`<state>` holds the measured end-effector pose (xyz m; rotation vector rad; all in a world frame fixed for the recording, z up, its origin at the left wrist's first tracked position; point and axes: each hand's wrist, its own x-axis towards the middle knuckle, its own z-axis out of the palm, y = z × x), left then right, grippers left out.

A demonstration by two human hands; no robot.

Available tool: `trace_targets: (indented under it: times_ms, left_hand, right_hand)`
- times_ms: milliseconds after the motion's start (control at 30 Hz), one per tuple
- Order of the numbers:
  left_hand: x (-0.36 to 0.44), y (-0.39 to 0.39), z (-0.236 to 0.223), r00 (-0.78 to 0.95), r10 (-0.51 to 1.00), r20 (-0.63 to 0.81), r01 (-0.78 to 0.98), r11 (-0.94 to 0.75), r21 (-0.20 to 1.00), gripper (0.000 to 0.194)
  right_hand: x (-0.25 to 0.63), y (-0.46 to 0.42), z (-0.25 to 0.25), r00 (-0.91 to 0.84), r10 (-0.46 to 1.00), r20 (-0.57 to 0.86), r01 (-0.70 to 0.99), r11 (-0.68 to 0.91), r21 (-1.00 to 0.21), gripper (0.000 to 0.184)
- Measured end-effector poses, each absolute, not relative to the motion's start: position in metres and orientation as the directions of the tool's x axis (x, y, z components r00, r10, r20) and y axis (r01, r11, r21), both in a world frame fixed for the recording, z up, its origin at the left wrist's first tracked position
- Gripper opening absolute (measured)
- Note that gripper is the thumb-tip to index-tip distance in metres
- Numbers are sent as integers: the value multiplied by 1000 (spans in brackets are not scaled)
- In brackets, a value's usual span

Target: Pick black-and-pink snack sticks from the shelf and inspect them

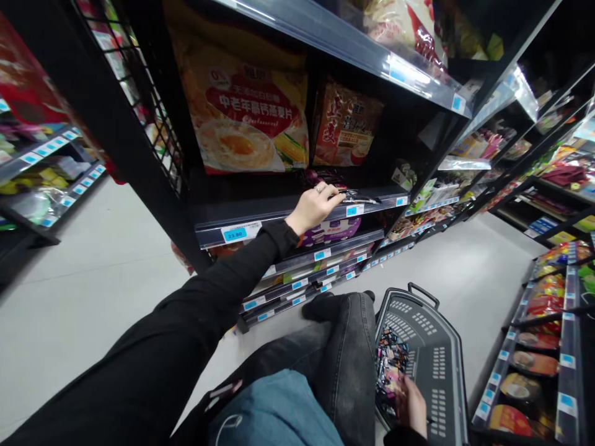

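Observation:
My left hand (315, 207) reaches out on a black sleeve to a shop shelf and rests at its front edge, fingers curled on a small dark packet (356, 197) lying there. A ring shows on one finger. Above the hand stand a large oatmeal bag (244, 105) and a smaller orange-brown bag (346, 127). My right hand (411, 406) is down at my side, inside a grey shopping basket (434, 353), fingers among several small colourful packets (390, 365); whether it grips one I cannot make out.
Black shelving (153, 155) with blue price tags (235, 233) fills the left and centre. More shelves with packaged food (543, 347) line the right. A pale floor aisle (469, 260) runs between them. My dark-trousered legs (334, 365) are beside the basket.

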<state>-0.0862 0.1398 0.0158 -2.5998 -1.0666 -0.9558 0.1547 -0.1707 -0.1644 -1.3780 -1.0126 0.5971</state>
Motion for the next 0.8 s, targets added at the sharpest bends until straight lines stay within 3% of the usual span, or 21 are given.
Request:
trace_targets:
  times_ms: [167, 233, 300, 400, 533, 633, 700, 800]
  left_hand:
    - [-100, 71, -4, 661, 419, 622, 465, -880, 99, 30]
    - [-103, 42, -11, 704, 397, 589, 411, -904, 118, 27]
    - [-105, 17, -18, 735, 356, 577, 359, -926, 115, 25]
    - [-106, -10, -31, 731, 265, 629, 274, -958, 85, 24]
    - [-107, -33, -45, 653, 227, 722, 224, -969, 102, 27]
    - [-107, -48, -51, 624, 298, 722, 182, -954, 237, 36]
    - [-108, -58, -53, 670, 382, 636, 173, -914, 367, 46]
    - [-108, -69, -57, 735, 465, 494, 179, -835, 520, 41]
  right_hand:
    - [154, -157, -139, 558, 816, 150, 56, 143, -988, 24]
    - [137, -152, -103, 495, 857, 144, -33, 184, -982, 31]
    - [116, -150, -67, 397, 890, 226, -99, 286, -953, 48]
    - [91, -152, -32, 414, 866, 279, -10, 311, -950, 58]
    - [81, -163, -26, 511, 812, 284, 197, 211, -958, 47]
    - [85, -170, -34, 481, 831, 280, 274, 161, -948, 43]
    - [89, -174, -38, 427, 865, 263, 298, 140, -944, 41]
    - [95, -176, -44, 333, 908, 256, 351, 132, -927, 42]
